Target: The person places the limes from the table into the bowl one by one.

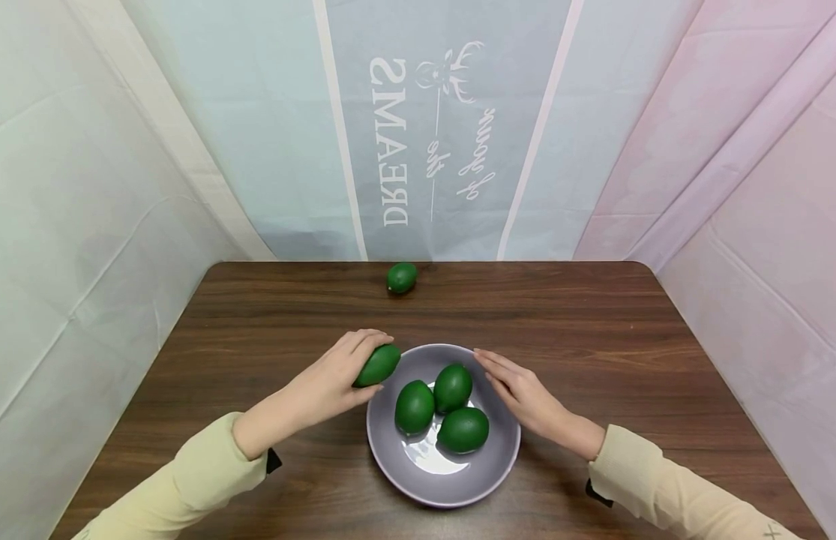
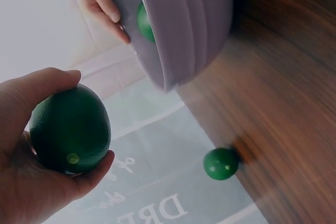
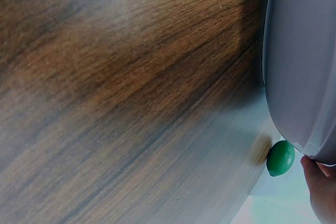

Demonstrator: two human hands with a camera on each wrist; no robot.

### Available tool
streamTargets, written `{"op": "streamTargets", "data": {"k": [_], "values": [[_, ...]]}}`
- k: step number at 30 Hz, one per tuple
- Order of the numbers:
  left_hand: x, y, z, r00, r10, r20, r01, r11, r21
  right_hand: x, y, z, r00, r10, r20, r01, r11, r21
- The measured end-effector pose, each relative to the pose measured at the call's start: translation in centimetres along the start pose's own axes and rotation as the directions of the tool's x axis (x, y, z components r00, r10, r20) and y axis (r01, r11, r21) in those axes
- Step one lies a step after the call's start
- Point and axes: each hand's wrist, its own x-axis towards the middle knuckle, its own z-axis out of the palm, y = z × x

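Note:
My left hand holds a green lime at the left rim of a grey-purple bowl. In the left wrist view, its thumb and fingers curl round the lime. Three more limes lie inside the bowl: one on the left, one at the back and one at the front right. My right hand rests on the bowl's right rim with fingers extended. The right wrist view shows fingertips right at the bowl's edge.
Another lime sits near the back edge of the dark wooden table. Behind the table hangs a pale blue cloth with white lettering. Pale cloth walls stand on both sides.

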Motion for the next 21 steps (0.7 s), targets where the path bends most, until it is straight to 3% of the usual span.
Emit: {"op": "streamTargets", "data": {"k": [11,21], "values": [[-0.1,1.1,0.8,0.996,0.083,0.014,-0.083,0.996,-0.015,0.0,-0.2,-0.1,1.0,0.008,0.007,-0.008,1.0,0.003],[-0.2,2.1,1.4,0.99,0.115,0.081,-0.113,0.993,-0.031,0.0,-0.1,0.0,1.0,0.001,0.006,-0.001,1.0,0.001]]}}
